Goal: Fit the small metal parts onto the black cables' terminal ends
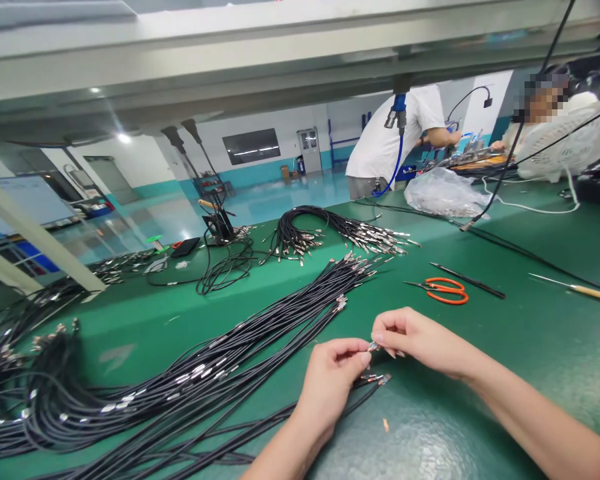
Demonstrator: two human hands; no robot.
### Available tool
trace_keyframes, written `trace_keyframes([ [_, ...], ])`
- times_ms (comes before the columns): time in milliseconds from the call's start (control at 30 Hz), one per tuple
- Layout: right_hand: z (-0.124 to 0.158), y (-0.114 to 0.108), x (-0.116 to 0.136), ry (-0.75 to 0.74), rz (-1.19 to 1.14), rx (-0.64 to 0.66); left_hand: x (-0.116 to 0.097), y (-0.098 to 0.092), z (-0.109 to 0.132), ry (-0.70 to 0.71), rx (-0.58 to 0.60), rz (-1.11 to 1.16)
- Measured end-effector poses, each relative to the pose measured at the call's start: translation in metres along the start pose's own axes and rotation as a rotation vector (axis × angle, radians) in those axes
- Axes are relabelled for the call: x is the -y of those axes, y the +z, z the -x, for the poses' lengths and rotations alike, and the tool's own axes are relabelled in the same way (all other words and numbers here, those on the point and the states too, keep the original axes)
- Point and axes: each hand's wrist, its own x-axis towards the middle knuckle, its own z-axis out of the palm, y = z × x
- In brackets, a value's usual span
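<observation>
Between my two hands is a small metal connector [373,346], apparently at the end of a black cable that my left palm mostly hides. My left hand [330,377] pinches it from the left with thumb and forefinger. From the right, the fingertips of my right hand [407,337] are closed on the same piece. Just below lie loose black cable ends [375,379] with metal tips. To the left, a long bundle of black cables [260,333] with bare metal connectors and pale labels stretches across the green table [460,407].
Orange-handled scissors [447,291], dark tweezers [470,280] and a wooden-handled awl [595,291] lie to the right. Behind are a curved cable bundle [305,217], a plastic bag [445,193] and a soldering stand [220,223]. A shelf [230,60] hangs overhead; co-workers are beyond.
</observation>
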Motion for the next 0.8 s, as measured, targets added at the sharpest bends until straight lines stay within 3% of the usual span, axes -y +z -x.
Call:
trace_keyframes([
  [567,-0.005,0.009,-0.006,0.044,-0.296,-0.008,0.002,-0.009,-0.004,-0.059,0.130,0.133],
  [800,-0.004,0.011,-0.002,-0.022,-0.255,-0.034,0.006,-0.011,-0.006,-0.077,0.096,0.195],
])
